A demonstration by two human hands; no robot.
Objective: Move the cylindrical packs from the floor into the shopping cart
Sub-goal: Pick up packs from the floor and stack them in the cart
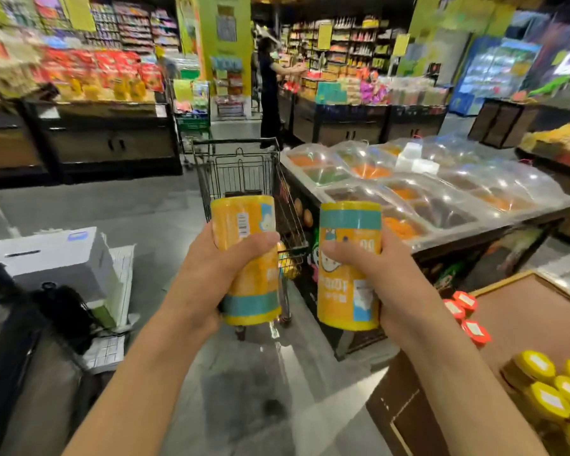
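Observation:
My left hand (211, 271) grips a yellow cylindrical pack (244, 222) with a teal band at its lower end and a barcode near the top. In my right hand (379, 278) is a second yellow cylindrical pack (349, 291), its teal band at the upper end. Both packs are held upright at chest height, side by side and apart. Just beyond them stands the black wire shopping cart (241, 169), its basket partly hidden behind the left pack. A few yellow items show low inside the cart (290, 264).
A bulk-food counter with clear domed lids (441, 192) runs along the cart's right side. A wooden display with yellow-lidded jars (547, 386) is at the near right. White cartons (56, 255) and dark bags lie on the left. A person (270, 90) stands far down the aisle.

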